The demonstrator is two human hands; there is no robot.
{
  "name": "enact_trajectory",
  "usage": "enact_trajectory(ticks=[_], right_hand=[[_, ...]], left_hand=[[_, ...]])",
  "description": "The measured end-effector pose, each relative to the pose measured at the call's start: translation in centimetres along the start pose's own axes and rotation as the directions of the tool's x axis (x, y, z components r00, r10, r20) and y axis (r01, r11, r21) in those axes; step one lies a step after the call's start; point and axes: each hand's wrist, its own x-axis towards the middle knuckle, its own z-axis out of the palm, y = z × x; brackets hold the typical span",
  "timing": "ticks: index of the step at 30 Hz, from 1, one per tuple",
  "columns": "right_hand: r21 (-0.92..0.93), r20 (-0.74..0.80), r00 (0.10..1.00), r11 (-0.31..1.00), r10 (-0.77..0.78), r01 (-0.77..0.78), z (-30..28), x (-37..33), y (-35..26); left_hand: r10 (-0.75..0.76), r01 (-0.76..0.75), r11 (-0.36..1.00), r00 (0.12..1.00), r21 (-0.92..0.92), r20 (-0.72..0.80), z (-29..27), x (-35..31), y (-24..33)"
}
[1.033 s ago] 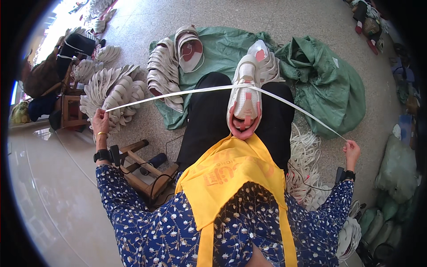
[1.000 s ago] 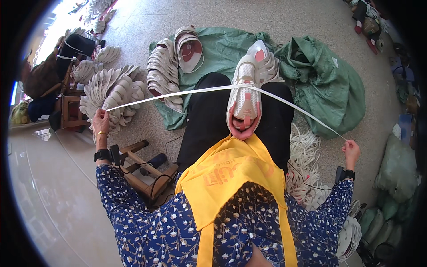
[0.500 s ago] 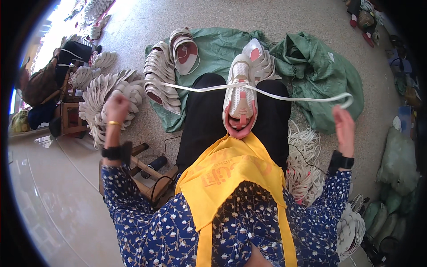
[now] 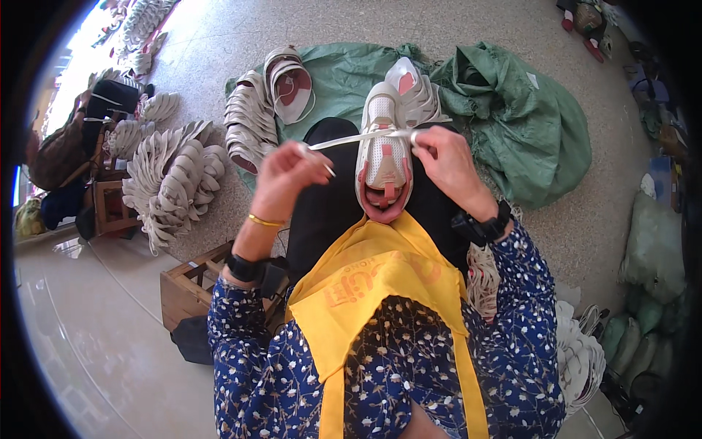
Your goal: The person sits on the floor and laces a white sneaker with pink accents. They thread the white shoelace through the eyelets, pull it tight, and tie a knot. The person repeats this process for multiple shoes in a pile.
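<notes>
A white and pink sneaker [image 4: 381, 157] lies between my knees, its toe away from me and its pink-lined opening toward me. A flat white shoelace [image 4: 344, 140] runs across its upper. My left hand [image 4: 292, 172] is closed on the shoelace left of the shoe, over my black trouser leg; a short end sticks out by the fingers. Close against the shoe's right side, my right hand [image 4: 447, 159] pinches the shoelace near where it leaves the upper. Whatever lies under the right fingers is hidden.
Green sacks [image 4: 523, 132] lie beyond my knees, with stacked shoe uppers [image 4: 250, 121] on the left one. More uppers [image 4: 172, 179] are heaped at left, near a wooden stool [image 4: 191, 289]. White laces [image 4: 482, 282] hang by my right thigh. A yellow apron [image 4: 376, 271] covers my lap.
Both hands have come inward from far out on either side to the shoe. The shoelace's long right-hand stretch is no longer pulled out to the side.
</notes>
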Motion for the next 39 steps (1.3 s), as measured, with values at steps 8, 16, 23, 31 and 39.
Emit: enact_trajectory(ticks=[8,16,23,31,39], right_hand=[[0.681,0.090,0.923,0.653,0.374,-0.331,1.2,1.3,1.3],[0.714,0.059,0.928,0.635,0.367,-0.296,2.2,1.2,1.6],[0.627,0.081,0.949,0.725,0.304,-0.286,2.4,1.6,1.1],[0.625,0.071,0.942,0.721,0.327,-0.298,2.5,1.6,1.4],[0.610,0.075,0.938,0.728,0.339,-0.312,2.5,1.6,1.4]], left_hand=[[0.003,-0.002,1.000,0.998,0.015,-0.057,-0.3,0.8,-1.8],[0.054,-0.043,0.992,0.994,0.116,-0.098,2.7,3.3,-3.7],[0.045,-0.035,0.976,0.998,0.214,-0.045,3.1,4.7,-3.7],[0.165,-0.115,0.945,0.976,0.307,-0.143,3.9,7.4,-4.5],[0.244,-0.156,0.903,0.953,0.400,-0.179,4.5,7.7,-4.4]])
